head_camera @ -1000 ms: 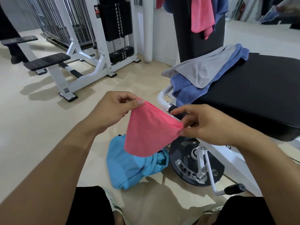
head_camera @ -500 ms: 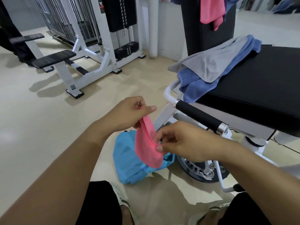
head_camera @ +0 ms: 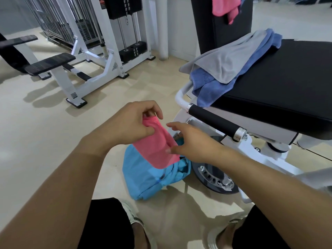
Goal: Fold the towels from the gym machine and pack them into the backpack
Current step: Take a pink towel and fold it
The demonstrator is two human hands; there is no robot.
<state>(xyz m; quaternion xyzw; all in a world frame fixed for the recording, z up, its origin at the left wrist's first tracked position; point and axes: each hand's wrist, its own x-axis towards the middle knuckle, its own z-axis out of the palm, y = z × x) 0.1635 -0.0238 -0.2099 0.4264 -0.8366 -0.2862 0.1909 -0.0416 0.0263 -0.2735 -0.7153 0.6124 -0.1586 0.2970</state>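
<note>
Item: pink towel, folded, held in air above blue backpack. Top end pinched by left hand between thumb and curled fingers. On right hand, thumb laid on towel edge at 3 o'clock, forefinger extended; grip behind cloth cannot be told. Backpack slumped on floor at 6 o'clock of towel, beside machine base. At 2 o'clock of hands: grey towel draped over blue towel on black seat pad. At 1 o'clock: second pink towel, hung on upright pad.

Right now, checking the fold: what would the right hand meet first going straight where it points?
The pink towel in the left hand; the right hand seems to touch it, though depth is unclear.
</note>
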